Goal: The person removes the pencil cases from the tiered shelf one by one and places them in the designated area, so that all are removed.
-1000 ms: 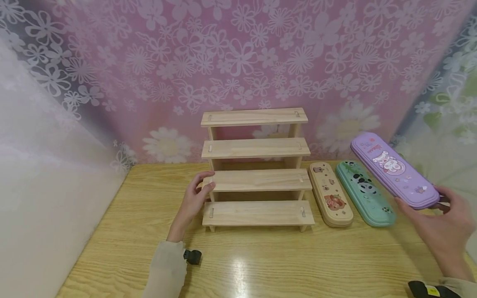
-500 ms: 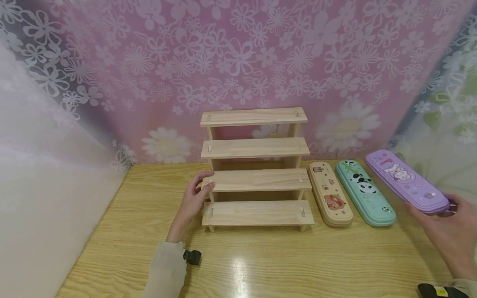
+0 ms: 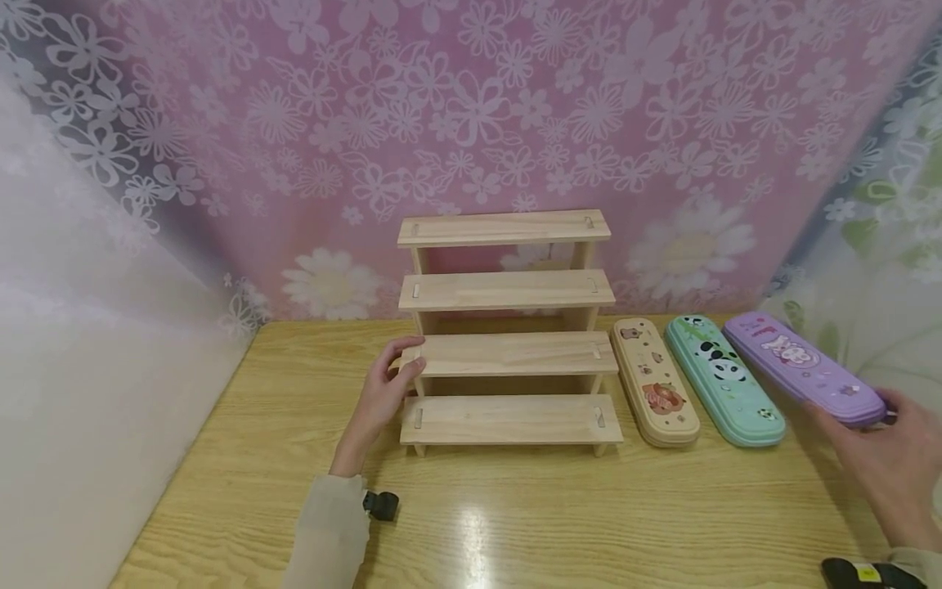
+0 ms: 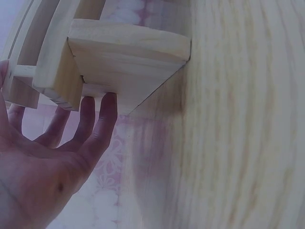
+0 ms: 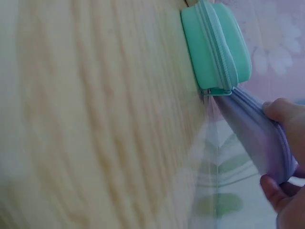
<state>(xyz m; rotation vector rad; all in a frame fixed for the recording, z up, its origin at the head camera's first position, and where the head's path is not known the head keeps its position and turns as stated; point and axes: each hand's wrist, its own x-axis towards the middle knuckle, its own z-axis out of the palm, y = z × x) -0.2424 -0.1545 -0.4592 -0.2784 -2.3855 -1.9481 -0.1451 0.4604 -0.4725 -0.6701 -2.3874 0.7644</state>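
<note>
A four-step wooden display shelf (image 3: 508, 356) stands mid-table against the back curtain. My left hand (image 3: 384, 388) grips the left end of its second step from the bottom. In the left wrist view, fingertips (image 4: 108, 102) reach the side panel beneath the steps. On the right, my right hand (image 3: 894, 458) pinches the near end of a purple pencil case (image 3: 805, 368) with a cartoon print. The right wrist view shows that case (image 5: 252, 129) slanting, its near end held up off the table, thumb on one side and fingers on the other.
A green panda pencil case (image 3: 724, 380) lies just left of the purple one. Between it and the shelf lies a beige pencil case (image 3: 655, 383). A pink floral curtain (image 3: 478, 106) hangs behind the wood-grain table (image 3: 559, 515), with pale fabric on both sides.
My right hand has lowered the purple pencil case toward the table, to the right of the green one. The left hand keeps its hold on the shelf.
</note>
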